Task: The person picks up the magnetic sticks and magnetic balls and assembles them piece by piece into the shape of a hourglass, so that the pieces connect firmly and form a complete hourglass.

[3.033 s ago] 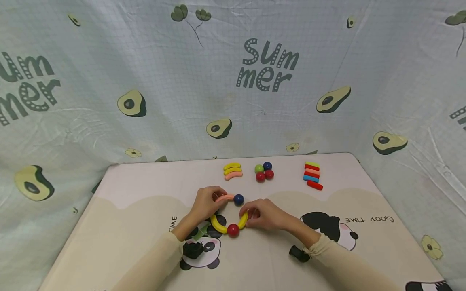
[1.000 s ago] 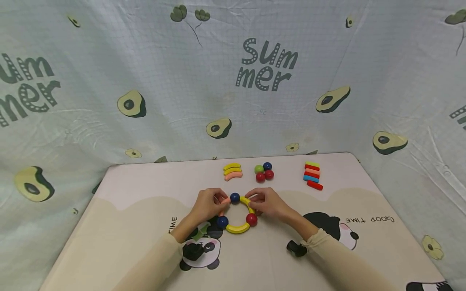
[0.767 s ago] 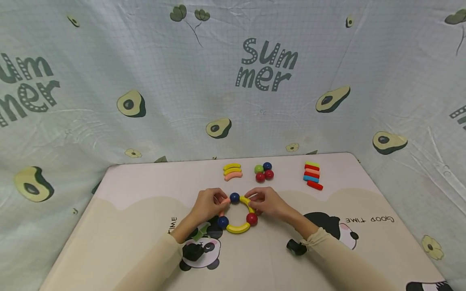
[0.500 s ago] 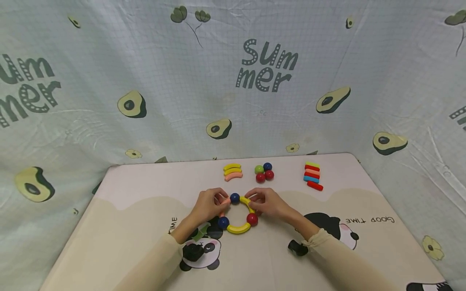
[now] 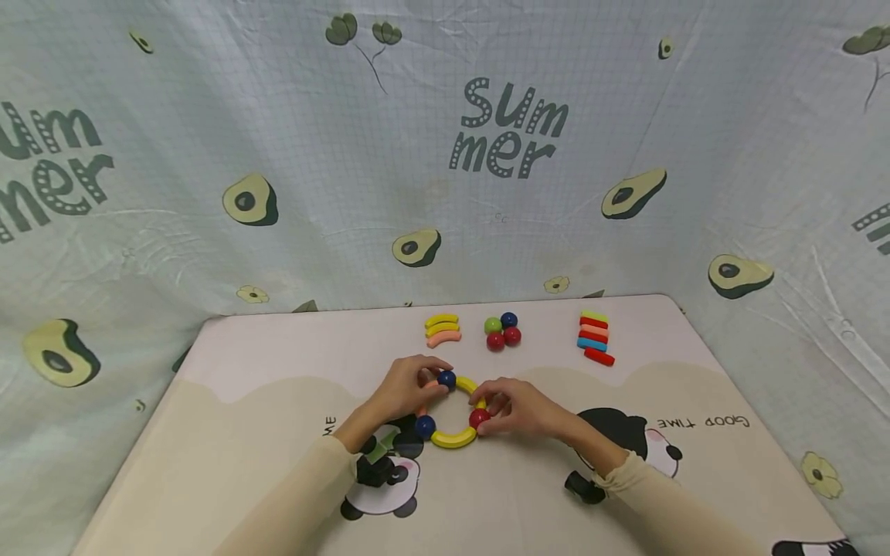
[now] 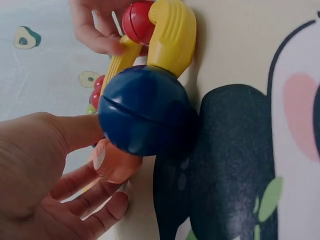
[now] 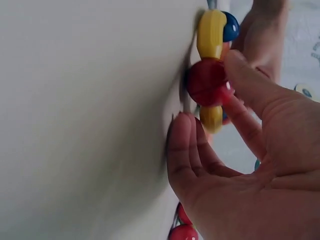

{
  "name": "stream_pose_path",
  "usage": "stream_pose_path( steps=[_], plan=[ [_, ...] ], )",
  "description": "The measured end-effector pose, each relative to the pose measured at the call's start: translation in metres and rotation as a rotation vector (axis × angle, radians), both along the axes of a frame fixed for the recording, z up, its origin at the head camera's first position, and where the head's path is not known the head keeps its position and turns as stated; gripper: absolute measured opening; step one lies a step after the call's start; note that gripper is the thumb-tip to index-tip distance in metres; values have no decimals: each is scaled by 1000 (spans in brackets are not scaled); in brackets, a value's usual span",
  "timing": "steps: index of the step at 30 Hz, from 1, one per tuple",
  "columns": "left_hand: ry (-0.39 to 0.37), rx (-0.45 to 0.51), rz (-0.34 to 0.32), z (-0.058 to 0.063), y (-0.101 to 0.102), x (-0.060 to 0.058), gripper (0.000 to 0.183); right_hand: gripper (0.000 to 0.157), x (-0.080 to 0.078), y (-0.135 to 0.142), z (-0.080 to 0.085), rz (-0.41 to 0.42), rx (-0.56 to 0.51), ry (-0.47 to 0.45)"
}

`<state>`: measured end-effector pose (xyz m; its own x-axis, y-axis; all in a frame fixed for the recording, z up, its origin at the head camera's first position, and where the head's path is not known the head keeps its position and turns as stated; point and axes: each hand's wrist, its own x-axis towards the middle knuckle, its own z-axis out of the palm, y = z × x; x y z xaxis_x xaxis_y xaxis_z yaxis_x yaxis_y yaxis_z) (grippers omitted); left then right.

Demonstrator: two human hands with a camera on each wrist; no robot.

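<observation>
A ring of toy balls and curved rods lies between my hands. Its far blue ball [image 5: 447, 380] is pinched by my left hand [image 5: 403, 390], fingertips behind it and thumb in front. My right hand [image 5: 524, 408] holds the red ball [image 5: 479, 418] on the ring's right between thumb and fingers, seen close in the right wrist view. A yellow curved rod [image 5: 466, 383] links these two balls. Another yellow rod [image 5: 453, 440] runs along the near side to a second blue ball [image 5: 425, 426]. The salmon rod [image 6: 119, 162] on the left is partly hidden by my left hand.
Behind the ring lie two yellow curved rods [image 5: 442, 319] and a salmon one [image 5: 443, 338]. Beside them sit a green ball [image 5: 493, 325], a blue ball [image 5: 509, 319] and two red balls [image 5: 512, 336]. Several straight coloured rods [image 5: 594, 332] are stacked further right on the table.
Three seconds ago the chain was open; it is now a closed ring. Since half a second ago, my left fingers shifted from the salmon rod to the far blue ball, my right down to the red ball.
</observation>
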<state>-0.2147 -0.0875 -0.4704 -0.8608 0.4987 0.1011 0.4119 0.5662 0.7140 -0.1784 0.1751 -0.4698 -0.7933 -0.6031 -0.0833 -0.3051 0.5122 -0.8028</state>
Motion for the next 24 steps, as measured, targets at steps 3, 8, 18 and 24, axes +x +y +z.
stream_pose_path(
  steps=[3,8,18,24],
  plan=[
    [19,4,0,-1,1,-1,29,32,1,0,-1,19,7,22],
    [18,18,29,-1,-2,1,26,31,0,3,-1,20,21,52],
    [-8,43,104,0,-9,10,23,29,-14,13,-2,-67,15,61],
    [-24,45,133,1,-11,11,21,29,-27,13,-1,-90,17,73]
  ],
)
